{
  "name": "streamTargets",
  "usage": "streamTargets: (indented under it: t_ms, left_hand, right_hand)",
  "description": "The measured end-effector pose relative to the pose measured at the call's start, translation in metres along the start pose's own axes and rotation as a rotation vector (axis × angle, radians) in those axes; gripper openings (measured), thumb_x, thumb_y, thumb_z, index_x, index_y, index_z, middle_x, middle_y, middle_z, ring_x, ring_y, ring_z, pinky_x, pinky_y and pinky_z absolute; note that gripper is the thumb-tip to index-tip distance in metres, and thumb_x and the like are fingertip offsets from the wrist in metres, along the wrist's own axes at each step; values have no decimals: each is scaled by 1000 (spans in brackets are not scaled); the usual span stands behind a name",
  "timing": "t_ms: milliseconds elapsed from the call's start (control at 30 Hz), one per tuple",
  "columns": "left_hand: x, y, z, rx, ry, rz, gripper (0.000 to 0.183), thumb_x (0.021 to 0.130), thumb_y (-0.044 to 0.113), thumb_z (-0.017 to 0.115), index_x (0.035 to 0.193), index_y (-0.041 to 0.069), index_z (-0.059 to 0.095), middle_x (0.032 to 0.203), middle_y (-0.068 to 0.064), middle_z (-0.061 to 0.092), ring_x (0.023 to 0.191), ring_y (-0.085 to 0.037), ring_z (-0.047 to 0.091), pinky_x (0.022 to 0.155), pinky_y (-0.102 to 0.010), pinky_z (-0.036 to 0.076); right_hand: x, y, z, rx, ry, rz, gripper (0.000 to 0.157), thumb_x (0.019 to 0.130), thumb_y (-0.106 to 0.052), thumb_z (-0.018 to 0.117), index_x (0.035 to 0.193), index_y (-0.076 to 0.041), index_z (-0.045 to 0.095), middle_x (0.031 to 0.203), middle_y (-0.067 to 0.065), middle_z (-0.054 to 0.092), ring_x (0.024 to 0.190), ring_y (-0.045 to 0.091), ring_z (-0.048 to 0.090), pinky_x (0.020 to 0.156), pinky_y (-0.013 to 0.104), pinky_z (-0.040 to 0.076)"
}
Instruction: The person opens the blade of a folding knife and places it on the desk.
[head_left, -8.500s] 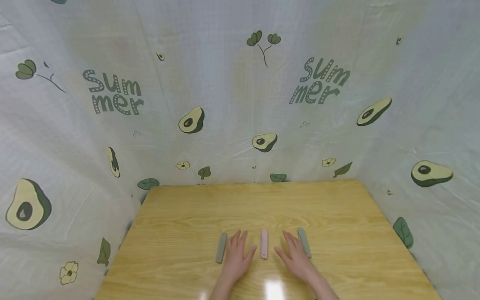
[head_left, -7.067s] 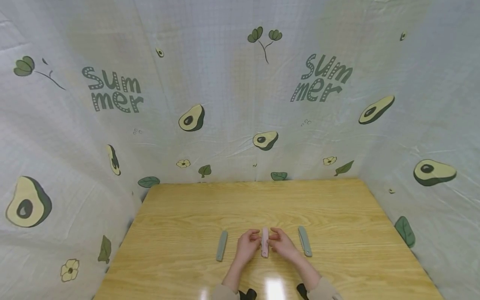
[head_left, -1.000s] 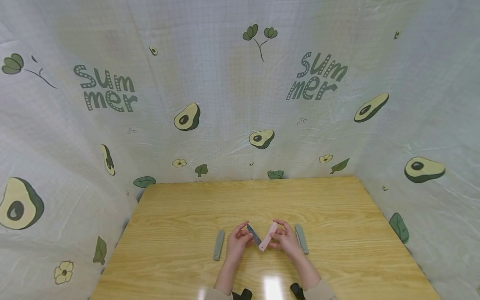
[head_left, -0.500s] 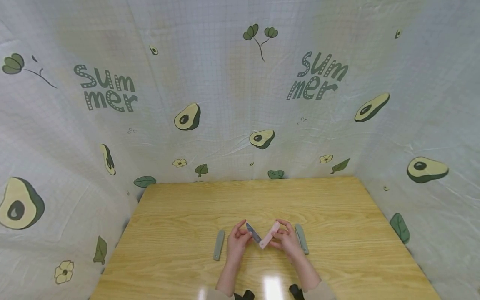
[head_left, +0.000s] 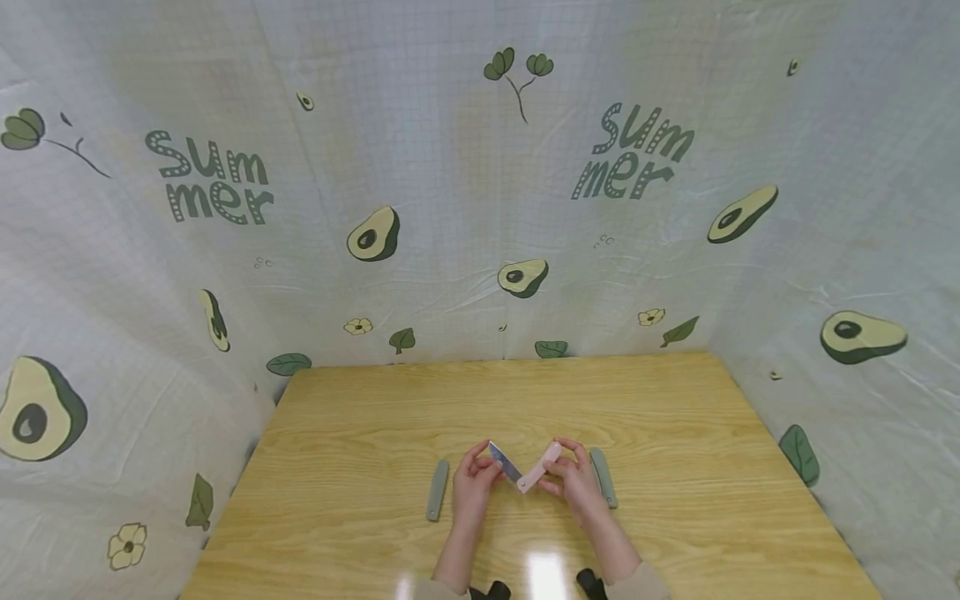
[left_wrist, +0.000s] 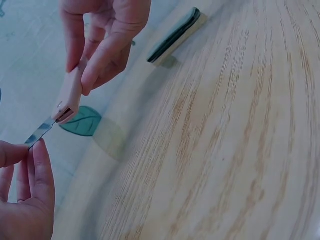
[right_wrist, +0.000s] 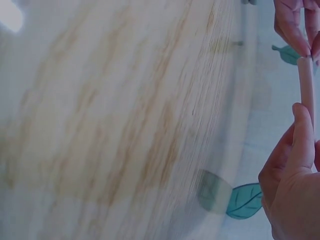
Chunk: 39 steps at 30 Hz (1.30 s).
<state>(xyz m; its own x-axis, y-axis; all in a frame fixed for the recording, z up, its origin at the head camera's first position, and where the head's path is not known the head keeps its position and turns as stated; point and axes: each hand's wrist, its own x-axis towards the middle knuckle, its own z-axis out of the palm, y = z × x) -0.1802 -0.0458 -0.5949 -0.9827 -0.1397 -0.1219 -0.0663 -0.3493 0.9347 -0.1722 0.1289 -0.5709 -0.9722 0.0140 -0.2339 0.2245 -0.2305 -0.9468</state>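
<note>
The left hand (head_left: 471, 487) pinches the flat, silver metal blade (head_left: 505, 462) of a small folding knife with a slim pale-pink handle (head_left: 538, 469), thumb on one side and fingers on the other. The right hand (head_left: 581, 485) grips the handle between thumb and fingers. The knife is partly unfolded in a V between the two hands: its pivot end lies nearest the person, the blade slants to the far left, the handle to the far right. It is held above the near middle of a light wooden table (head_left: 360, 433) with brown grain. A slim grey-green folded knife (head_left: 438, 490) lies on the wood to the left of the left hand, apart from it; a second grey-green folded knife (head_left: 603, 477) lies just beside the right hand, on its right. Beige sleeves (head_left: 640, 583) and black wrist devices (head_left: 592, 583) show at the near edge. White cloth (head_left: 450, 167) printed with green avocados, leaves and the word "summer" hangs at the far, left and right sides
</note>
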Motion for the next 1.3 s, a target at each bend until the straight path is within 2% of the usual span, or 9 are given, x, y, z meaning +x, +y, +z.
streamTargets:
  t_ms: [333,667,1100,1300]
  left_hand:
    - [-3,3,1,-39,35,4,47,84,-9,64,129,-10,50,85,-3,57,75,-11,61,78,-33,61]
    - [-2,3,4,-84,63,-20,43,85,-9,65,126,-7,52,87,-4,57,77,-14,63,80,-33,60]
    - [-3,0,8,-156,92,40,42,84,-11,64,124,-10,48,87,-4,55,78,-13,62,77,-28,60]
    - [-4,0,11,-196,114,52,42,84,-13,61,124,-9,45,88,-5,54,77,-12,61,76,-28,60]
  right_hand:
    - [-2,-3,3,41,15,-6,52,97,2,49,142,1,24,109,20,53,101,29,62,85,39,59]
    - [-2,-5,5,95,86,-14,55,96,6,50,143,3,23,103,15,53,91,20,63,82,34,60]
    - [1,-4,9,154,145,-25,53,97,8,46,144,4,21,108,19,51,89,17,62,83,34,59]
    - [1,-4,11,181,158,-35,54,97,7,46,145,4,20,117,26,49,92,18,62,87,36,58]
